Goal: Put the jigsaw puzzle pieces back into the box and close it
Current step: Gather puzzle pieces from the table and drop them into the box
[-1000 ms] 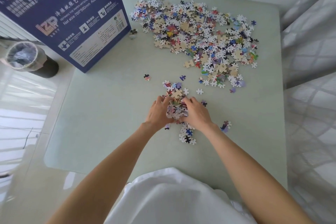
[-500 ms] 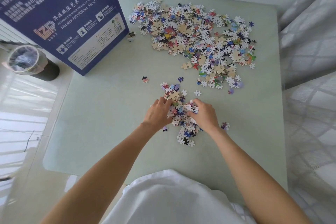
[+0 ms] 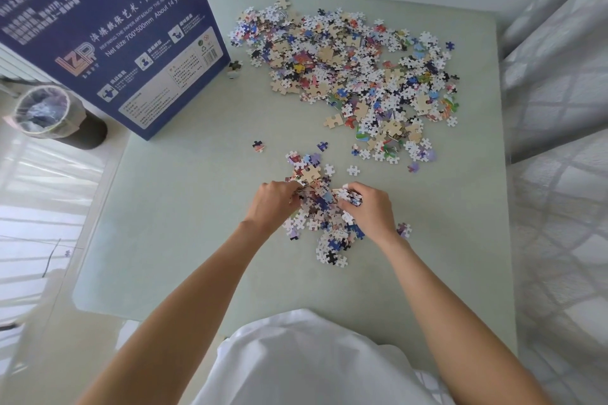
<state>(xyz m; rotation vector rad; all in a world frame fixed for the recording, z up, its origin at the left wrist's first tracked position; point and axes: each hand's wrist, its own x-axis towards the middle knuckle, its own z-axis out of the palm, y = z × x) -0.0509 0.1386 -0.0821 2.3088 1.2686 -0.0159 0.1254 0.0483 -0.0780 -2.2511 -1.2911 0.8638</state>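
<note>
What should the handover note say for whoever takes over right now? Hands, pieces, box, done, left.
Left hand: grips pieces at the small pile.
Right hand: also grips pieces from that pile.
Big pile: far side of the table, untouched. Strays lie between.
Box: blue, far left; opening not visible.
Done: no pieces seen boxed.
Left: carry handfuls to box, clear both piles and strays, close it.

On the worktop (image 3: 184,240) we see a small heap of pieces (image 3: 320,207) before us, between our left hand (image 3: 274,204) and right hand (image 3: 370,210). The large heap (image 3: 355,76) lies behind it to the right, the box (image 3: 108,26) stands far left, and the bin (image 3: 49,115) sits on the floor left of the worktop.
</note>
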